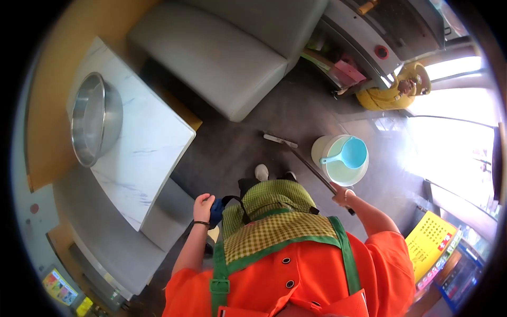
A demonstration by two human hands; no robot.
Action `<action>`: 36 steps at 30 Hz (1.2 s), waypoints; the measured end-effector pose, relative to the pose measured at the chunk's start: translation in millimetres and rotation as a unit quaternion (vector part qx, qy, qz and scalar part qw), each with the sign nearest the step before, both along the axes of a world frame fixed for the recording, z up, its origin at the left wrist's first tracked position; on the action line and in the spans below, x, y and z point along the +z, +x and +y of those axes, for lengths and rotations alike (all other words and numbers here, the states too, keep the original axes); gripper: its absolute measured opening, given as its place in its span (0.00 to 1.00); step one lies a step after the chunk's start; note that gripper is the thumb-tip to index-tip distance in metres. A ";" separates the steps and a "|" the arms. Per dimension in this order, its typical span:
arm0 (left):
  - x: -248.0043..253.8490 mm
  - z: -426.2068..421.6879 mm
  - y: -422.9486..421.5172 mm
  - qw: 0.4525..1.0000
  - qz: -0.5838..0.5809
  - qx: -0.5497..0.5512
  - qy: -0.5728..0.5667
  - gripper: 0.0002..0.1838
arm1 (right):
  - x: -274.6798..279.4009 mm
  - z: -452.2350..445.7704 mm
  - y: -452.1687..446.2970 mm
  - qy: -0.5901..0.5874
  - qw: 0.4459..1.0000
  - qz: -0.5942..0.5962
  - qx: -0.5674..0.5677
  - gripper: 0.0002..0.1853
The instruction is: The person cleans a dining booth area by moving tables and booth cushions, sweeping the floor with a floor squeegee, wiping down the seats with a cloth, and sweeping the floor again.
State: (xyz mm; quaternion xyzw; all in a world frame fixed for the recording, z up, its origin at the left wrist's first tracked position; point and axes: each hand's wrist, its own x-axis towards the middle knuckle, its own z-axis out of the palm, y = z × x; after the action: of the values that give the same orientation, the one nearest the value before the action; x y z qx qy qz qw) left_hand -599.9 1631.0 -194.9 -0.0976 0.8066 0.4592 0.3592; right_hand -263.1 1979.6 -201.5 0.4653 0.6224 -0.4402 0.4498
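My right hand (342,195) is closed round the dark handle of a long tool (311,168), near its end. The tool's pale, narrow head (280,140) lies on the dark floor beyond my shoes. Just past that hand stands a white bucket (323,150), with a light blue dipper (353,153) resting in it. On the other side, my left hand (204,205) has its fingers curled at a dark blue item (217,211) beside my checked apron; what exactly it is I cannot make out.
A marble-patterned table (142,132) at the left bears a steel basin (108,120). Grey bench seats (211,58) stand beyond and beside it. A yellow gas cylinder (383,99) is near metal equipment (364,37) at the upper right. A yellow sign (426,244) stands lower right.
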 end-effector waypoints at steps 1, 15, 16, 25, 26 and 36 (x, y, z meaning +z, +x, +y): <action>-4.3 -18.5 5.9 1.000 0.013 0.014 0.011 0.16 | 14.3 6.6 -7.3 0.003 1.000 -0.006 0.031 0.37; 8.2 -140.1 243.8 0.972 -0.051 0.228 0.025 0.14 | -107.6 -125.0 -16.2 0.010 0.966 -0.064 0.251 0.46; 11.4 -141.0 255.6 0.969 -0.077 0.236 0.022 0.14 | -92.8 -133.5 0.7 -0.044 0.953 -0.087 0.285 0.49; 18.1 -170.1 288.5 0.982 -0.039 0.183 0.028 0.13 | -21.8 -78.6 103.3 -0.038 0.962 0.025 0.270 0.36; 19.9 -178.0 293.5 0.979 -0.044 0.191 0.047 0.13 | -47.3 -76.4 124.0 0.007 0.957 0.054 0.284 0.36; 22.3 -296.2 342.5 0.991 -0.027 0.117 0.056 0.13 | -148.0 -250.2 169.9 0.016 0.991 -0.132 0.012 0.35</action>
State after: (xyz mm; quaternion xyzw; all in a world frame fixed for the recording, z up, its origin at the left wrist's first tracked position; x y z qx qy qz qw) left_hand -257.4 1334.9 -172.6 -0.1832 0.7525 0.5400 0.3295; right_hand -93.2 1729.4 -349.5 0.5186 0.5700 -0.3597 0.5261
